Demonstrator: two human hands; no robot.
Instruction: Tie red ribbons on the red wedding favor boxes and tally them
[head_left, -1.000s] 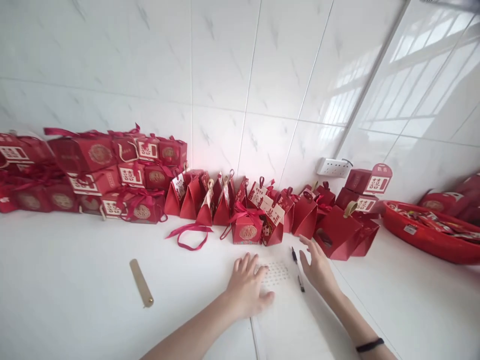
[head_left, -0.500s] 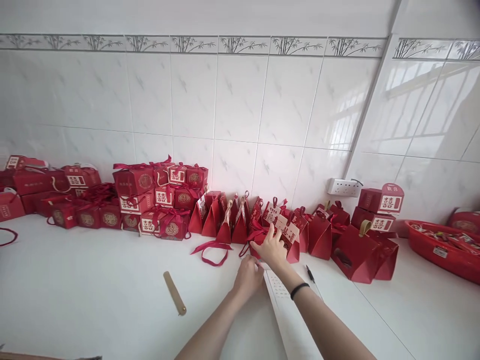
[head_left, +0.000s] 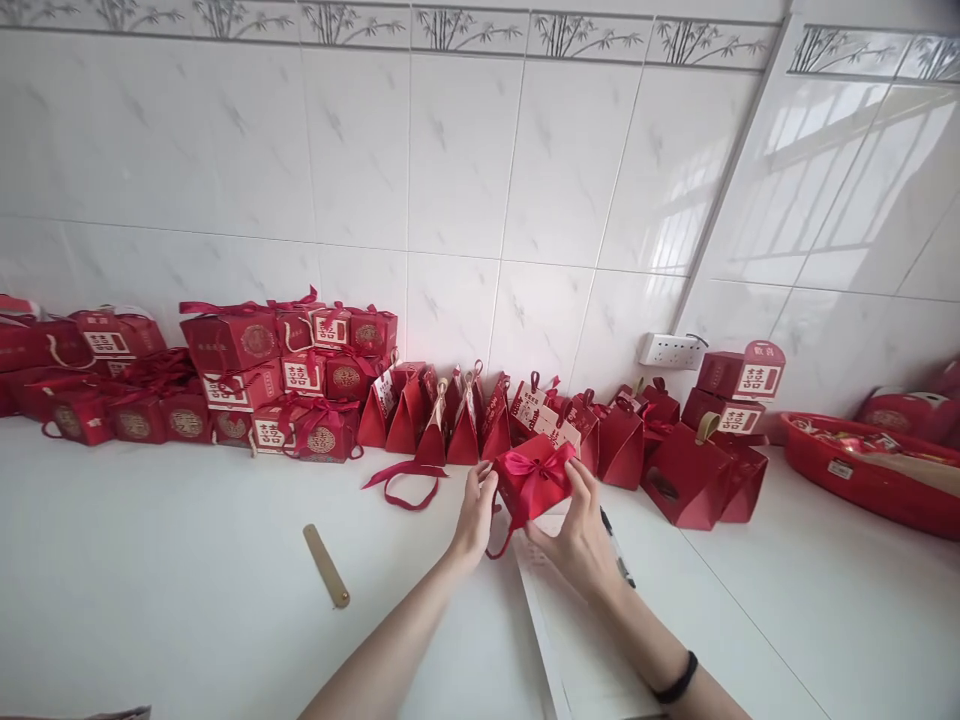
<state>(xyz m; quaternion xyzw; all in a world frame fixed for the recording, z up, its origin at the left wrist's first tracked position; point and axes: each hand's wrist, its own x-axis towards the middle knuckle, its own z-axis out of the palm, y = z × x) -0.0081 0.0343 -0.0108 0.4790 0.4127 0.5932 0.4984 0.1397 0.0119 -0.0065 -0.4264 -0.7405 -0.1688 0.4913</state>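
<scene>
Between both hands is a small red gift box (head_left: 519, 497) topped with a ribbon bow (head_left: 537, 474), raised a little above the white table. My left hand (head_left: 475, 515) grips its left side, fingers closed against the edge. On the right side, my right hand (head_left: 581, 530) has its thumb low at the front and its fingers over the far corner. A red ribbon loop hangs from the box by my left fingers. Under my right hand lies a white paper (head_left: 559, 620), partly covered by the forearm, with a black pen (head_left: 618, 548) beside it.
Red triangular boxes (head_left: 409, 415) stand along the wall, with stacked boxes (head_left: 240, 345) to the left. At right are larger red bags (head_left: 690, 475) and a red basin (head_left: 862, 490) of wrapped sweets. A gold strip (head_left: 326, 566) and a loose red ribbon (head_left: 412, 490) lie on the table.
The bow-topped box has come up and toward me, away from the row of boxes. My right hand has moved from above it to its right side; the view has tilted down.
</scene>
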